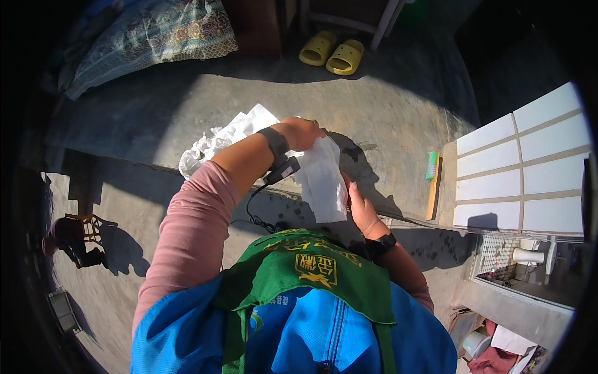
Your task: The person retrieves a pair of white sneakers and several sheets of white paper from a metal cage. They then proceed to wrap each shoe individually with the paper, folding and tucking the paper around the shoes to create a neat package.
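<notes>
A thin white cloth or tissue sheet (322,187) hangs between my two hands, its lower end loose. My left hand (299,133) has its fingers closed on the upper part of it. At the sheet's right edge is my right hand (362,208), with fingers partly behind the sheet and the thumb at its side. A crumpled white heap of similar material (233,135) lies on the concrete ledge (392,121), partly covered by my left forearm. Below my left wrist strap is a black device (282,170) with a black cord; how it is attached is unclear.
A wooden-handled brush with green and white bristles (433,184) rests by the white-tiled block (490,159). Yellow clogs (345,57) stand at the back. A patterned cloth (177,37) hangs far left. On the lower ground, a bent-over person (70,238) is beside a wooden stool (86,226).
</notes>
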Available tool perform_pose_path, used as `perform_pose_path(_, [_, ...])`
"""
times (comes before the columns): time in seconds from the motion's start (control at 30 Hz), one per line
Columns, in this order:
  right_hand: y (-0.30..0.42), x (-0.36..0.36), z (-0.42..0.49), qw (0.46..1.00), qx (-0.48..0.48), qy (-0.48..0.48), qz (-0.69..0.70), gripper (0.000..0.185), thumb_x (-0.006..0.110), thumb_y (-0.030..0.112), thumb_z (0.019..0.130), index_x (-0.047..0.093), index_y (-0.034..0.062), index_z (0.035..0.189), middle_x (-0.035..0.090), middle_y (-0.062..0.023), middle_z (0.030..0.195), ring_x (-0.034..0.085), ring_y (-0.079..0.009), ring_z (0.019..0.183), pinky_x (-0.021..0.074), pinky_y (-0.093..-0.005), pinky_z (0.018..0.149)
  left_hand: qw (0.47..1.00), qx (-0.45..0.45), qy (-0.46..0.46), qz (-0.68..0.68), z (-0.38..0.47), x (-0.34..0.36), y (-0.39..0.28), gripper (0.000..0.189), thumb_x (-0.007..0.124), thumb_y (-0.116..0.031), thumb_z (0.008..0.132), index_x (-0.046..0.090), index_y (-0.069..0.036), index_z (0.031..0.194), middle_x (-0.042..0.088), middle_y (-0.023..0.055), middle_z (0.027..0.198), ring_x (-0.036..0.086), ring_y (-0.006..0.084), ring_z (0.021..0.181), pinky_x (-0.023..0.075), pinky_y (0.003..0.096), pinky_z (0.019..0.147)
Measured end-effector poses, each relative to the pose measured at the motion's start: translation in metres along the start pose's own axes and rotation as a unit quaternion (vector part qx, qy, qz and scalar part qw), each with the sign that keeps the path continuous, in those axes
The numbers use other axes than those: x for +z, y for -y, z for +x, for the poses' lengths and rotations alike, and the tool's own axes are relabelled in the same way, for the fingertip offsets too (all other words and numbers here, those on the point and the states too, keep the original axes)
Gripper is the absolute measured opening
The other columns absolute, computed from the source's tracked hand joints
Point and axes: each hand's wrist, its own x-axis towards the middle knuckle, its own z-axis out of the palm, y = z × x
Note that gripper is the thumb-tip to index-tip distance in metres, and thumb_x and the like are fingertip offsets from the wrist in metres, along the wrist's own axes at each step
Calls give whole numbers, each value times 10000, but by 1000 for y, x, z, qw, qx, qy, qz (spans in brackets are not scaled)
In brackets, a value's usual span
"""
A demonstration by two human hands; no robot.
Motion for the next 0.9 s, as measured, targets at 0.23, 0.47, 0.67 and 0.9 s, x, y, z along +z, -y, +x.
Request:
perform_pose_path(0.23, [-3,-2,-36,997,-66,17,-24,528,339,340,997,314,-14,1388,432,-111,1358,369,-199,1267,259,-290,1050,1000,-6,-11,-24,-2,2,-2,476,488,-46,819,528,-182,1274,549,97,1244,536,303,1133,448,364,938])
perform_pose_path(0.47, [-14,-9,-54,998,-35,-30,-44,282,440,152,955,536,-11,1164,529,-46,1054,503,-133,924,412,-260,829,995,-30,-36,-83,-14,-9,-8,536,445,-7,799,474,-159,1312,482,82,1312,503,296,1166,417,349,969])
perform_pose_path(0.67, [-16,-5,-48,999,-1,-29,-15,263,418,4,831,582,-26,1035,586,-32,943,530,-121,868,426,-255,799,978,-96,-141,-122,-43,-19,-6,508,433,-18,775,479,-133,1267,463,83,1307,527,309,1108,441,367,921])
perform_pose_path(0.9, [-2,-2,-45,997,46,54,-37,285,406,6,817,592,-36,1028,623,-38,941,561,-123,873,438,-254,791,960,-67,-221,-162,-94,-9,-8,151,521,-120,810,589,-15,894,620,162,843,588,337,803,473,388,705])
